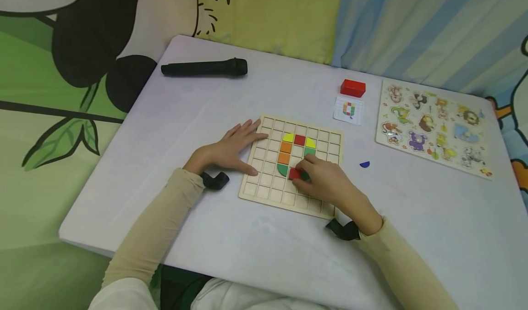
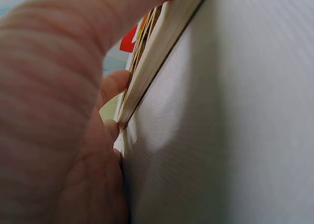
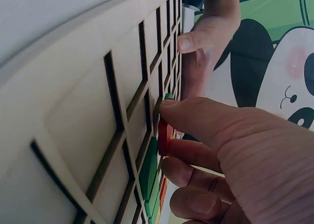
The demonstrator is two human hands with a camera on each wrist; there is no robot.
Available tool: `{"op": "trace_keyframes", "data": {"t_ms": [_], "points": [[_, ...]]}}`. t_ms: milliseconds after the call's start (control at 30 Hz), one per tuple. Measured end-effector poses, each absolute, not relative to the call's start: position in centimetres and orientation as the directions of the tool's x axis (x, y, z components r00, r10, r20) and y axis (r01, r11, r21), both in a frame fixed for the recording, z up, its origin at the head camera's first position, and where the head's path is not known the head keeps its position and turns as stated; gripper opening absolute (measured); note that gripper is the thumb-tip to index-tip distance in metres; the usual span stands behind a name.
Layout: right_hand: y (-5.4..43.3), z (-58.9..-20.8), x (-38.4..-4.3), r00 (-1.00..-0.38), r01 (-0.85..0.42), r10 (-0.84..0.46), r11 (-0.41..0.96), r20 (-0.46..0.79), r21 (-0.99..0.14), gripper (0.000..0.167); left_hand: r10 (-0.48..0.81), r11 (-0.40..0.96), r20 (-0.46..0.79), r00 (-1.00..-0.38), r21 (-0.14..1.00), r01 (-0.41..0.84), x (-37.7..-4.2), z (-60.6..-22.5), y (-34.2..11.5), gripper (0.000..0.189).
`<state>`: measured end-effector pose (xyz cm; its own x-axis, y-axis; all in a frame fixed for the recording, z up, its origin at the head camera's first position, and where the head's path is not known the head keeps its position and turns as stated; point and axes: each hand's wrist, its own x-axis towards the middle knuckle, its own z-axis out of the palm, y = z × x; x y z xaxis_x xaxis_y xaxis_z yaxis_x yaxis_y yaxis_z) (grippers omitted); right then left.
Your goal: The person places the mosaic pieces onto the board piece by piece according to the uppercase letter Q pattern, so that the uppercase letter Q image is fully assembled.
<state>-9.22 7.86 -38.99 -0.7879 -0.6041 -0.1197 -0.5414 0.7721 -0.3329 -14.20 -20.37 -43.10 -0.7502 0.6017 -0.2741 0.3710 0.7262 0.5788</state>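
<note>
A wooden grid board lies on the table with coloured pieces in its cells, forming a ring. Yellow rounded pieces flank a red square at the top, orange squares run down the left, and a green rounded piece sits at lower left. My right hand pinches a red square piece between thumb and index finger at the ring's bottom. It partly hides the green pieces on the right side. With fingers spread, my left hand rests at the board's left edge, thumb and fingertips touching it.
Behind the board to the right lie a pattern card and a red box. A blue half-round piece lies right of the board. An animal puzzle board is at far right, a black microphone at back left.
</note>
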Motion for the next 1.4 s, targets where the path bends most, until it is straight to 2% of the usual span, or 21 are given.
{"op": "trace_keyframes", "data": {"t_ms": [200,833,1133,1400], "points": [[7.57,-39.16,-9.28,-0.775,-0.565,-0.623,0.758,-0.105,-0.325,0.029,0.597,0.729,-0.279,-0.752,0.579,0.365,-14.23,-43.25,-20.27,0.103],[7.65,-39.3,-9.75,-0.794,-0.533,-0.596,0.777,-0.118,-0.334,0.029,0.592,0.735,-0.284,-0.754,0.575,0.36,-14.33,-43.19,-20.27,0.103],[7.76,-39.54,-9.75,-0.788,-0.562,-0.614,0.747,-0.045,-0.356,0.023,0.594,0.73,-0.284,-0.753,0.583,0.356,-14.35,-42.82,-20.18,0.103],[7.97,-39.65,-9.69,-0.8,-0.545,-0.598,0.759,-0.05,-0.357,0.021,0.596,0.727,-0.273,-0.755,0.584,0.362,-14.24,-43.01,-20.23,0.103]]}}
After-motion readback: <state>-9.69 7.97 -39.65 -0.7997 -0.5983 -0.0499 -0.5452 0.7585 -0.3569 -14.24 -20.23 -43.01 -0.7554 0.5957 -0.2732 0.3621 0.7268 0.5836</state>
